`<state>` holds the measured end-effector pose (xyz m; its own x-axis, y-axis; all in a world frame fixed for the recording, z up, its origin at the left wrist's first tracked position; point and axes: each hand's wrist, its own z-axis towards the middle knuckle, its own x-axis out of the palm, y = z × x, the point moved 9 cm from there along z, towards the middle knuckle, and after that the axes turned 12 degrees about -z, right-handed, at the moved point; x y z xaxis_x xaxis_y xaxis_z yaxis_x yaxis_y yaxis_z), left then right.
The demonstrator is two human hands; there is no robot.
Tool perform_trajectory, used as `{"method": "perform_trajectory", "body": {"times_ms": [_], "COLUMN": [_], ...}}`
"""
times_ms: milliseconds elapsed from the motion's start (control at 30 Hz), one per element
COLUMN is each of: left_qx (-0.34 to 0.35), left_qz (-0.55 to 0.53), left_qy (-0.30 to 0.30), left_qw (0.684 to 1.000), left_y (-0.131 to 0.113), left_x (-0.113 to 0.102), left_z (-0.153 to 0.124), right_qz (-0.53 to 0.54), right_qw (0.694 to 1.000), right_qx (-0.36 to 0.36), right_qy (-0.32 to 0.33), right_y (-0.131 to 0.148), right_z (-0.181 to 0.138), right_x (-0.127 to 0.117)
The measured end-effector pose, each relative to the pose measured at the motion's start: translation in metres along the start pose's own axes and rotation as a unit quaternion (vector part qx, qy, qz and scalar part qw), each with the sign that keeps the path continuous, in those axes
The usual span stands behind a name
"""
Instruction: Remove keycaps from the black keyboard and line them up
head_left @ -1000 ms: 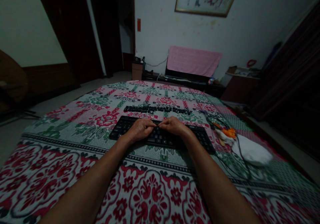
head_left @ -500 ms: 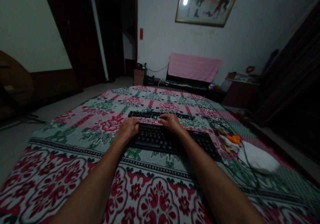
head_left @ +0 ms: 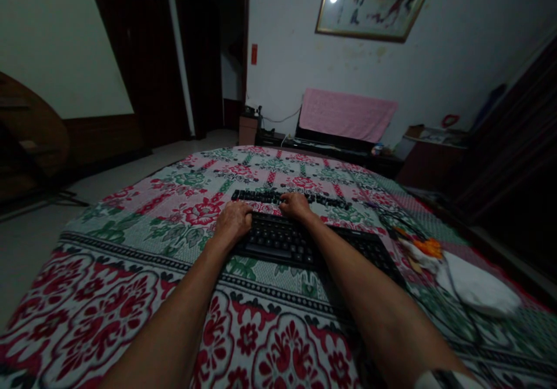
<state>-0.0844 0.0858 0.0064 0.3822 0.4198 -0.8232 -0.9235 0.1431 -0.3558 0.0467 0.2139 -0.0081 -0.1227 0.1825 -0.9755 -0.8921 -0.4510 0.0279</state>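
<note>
A black keyboard [head_left: 278,239] lies on the patterned bedspread in front of me, some of its right half hidden under my right forearm. At its far left corner, my left hand [head_left: 234,222] is closed on the keyboard's edge with curled fingers. Just beyond the keyboard runs a long row of loose black keycaps [head_left: 256,195]. My right hand [head_left: 296,206] reaches over the keyboard to this row, thumb and fingers pinched at a keycap there; the fingertips are dim and small.
To the right lie a white bag-like bundle [head_left: 478,284], an orange item [head_left: 429,247] and a dark cable [head_left: 456,296]. The floral bedspread [head_left: 130,232] spreads under everything. Beyond the bed's far edge, a pink cloth [head_left: 348,113] hangs over a dark object.
My right hand has moved slightly farther away and a bit left along the keycap row, fingertips now at the keycaps. The left hand stays on the keyboard corner. The whole view has shifted a little.
</note>
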Motion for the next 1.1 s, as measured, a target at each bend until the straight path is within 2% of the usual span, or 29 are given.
{"method": "perform_trajectory", "body": {"times_ms": [300, 433, 567, 633, 733, 867, 1100], "left_qx": [-0.015, -0.013, -0.034, -0.033, -0.003, 0.026, 0.04], "left_qz": [0.022, 0.025, 0.014, 0.011, 0.014, 0.008, 0.0], "left_qy": [0.0, 0.004, 0.006, 0.004, -0.005, -0.005, 0.001], "left_qw": [1.0, 1.0, 0.999, 0.999, 1.0, 1.0, 0.999], "left_y": [0.0, 0.0, 0.004, 0.002, -0.008, -0.019, -0.018], "left_x": [-0.001, -0.001, 0.0, 0.001, 0.003, 0.008, 0.013], "left_z": [-0.002, -0.001, -0.002, -0.002, -0.002, -0.003, -0.003], "right_qz": [-0.009, -0.003, 0.097, 0.165, 0.227, 0.206, 0.158], "right_qw": [1.0, 1.0, 0.994, 0.982, 0.966, 0.968, 0.977], "right_qx": [-0.006, 0.0, -0.048, -0.092, -0.115, -0.112, -0.104], "right_qy": [0.005, -0.01, -0.024, 0.005, 0.057, 0.092, 0.097], "right_y": [0.002, 0.0, 0.0, 0.005, 0.01, 0.013, 0.014], "right_z": [-0.001, -0.005, -0.025, -0.044, -0.072, -0.091, -0.092], "right_x": [0.001, -0.007, -0.03, -0.039, -0.045, -0.043, -0.037]}}
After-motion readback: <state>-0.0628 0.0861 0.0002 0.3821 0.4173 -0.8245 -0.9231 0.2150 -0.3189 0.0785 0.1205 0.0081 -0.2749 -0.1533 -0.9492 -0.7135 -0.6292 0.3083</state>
